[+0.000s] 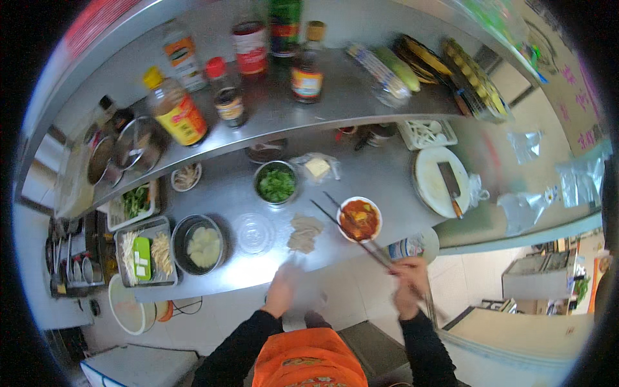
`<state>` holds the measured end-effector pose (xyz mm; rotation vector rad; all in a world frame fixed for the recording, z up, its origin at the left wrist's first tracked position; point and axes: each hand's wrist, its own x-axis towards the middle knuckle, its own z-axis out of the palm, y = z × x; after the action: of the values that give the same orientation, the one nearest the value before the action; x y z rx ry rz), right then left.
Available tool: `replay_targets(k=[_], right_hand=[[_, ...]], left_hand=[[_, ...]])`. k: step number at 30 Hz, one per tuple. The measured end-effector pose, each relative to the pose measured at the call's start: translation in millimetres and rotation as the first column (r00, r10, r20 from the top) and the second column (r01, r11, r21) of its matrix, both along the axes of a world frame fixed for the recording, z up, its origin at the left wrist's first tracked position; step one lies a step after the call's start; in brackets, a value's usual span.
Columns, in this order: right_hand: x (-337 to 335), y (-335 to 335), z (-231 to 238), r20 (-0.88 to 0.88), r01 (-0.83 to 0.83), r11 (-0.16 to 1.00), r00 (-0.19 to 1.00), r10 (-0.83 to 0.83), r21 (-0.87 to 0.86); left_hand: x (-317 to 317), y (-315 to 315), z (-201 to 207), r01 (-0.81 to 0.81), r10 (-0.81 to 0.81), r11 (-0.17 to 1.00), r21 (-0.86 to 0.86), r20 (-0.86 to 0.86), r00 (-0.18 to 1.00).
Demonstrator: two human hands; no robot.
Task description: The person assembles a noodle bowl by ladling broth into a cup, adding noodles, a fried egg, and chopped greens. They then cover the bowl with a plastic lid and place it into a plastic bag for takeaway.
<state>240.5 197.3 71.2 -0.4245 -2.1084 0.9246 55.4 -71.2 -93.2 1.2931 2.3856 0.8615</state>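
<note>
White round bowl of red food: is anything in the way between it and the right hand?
Nothing visible blocks the right hand from the white round bowl; only the long dark chopsticks in that hand span the gap, passing over the bowl's left side.

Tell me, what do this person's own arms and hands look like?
Both arms wear plain black sleeves reaching about to the wrists. The left hand and right hand are bare; the left is blurred, so finer details are unclear. Between the arms shows an orange apron with yellowish markings.
</note>
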Motion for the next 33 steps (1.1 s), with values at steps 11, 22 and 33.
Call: replay_targets(k=[11, 22, 33], right_hand=[[-331.6, -279.8, -136.8, 0.482, -0.753, 0.553, 0.655, 0.581, 0.356], [-350.6, -289.9, -121.8, 0.543, -0.631, 0.751, 0.568, 0.618, -0.194], [-298.7, -435.5, 25.6, 0.012, -0.646, 0.737, 0.754, 0.657, 0.2]], left_hand=[[30.4, -239.2, 8.0, -0.416, 0.409, 0.908, -0.058, 0.347, 0.844], [101.0, -472.5, -75.0, -0.489, 0.79, 0.595, -0.637, 0.354, 0.501], [114.4, -597.4, -98.9, -0.762, 0.897, 0.41, -0.501, 0.374, 0.237]])
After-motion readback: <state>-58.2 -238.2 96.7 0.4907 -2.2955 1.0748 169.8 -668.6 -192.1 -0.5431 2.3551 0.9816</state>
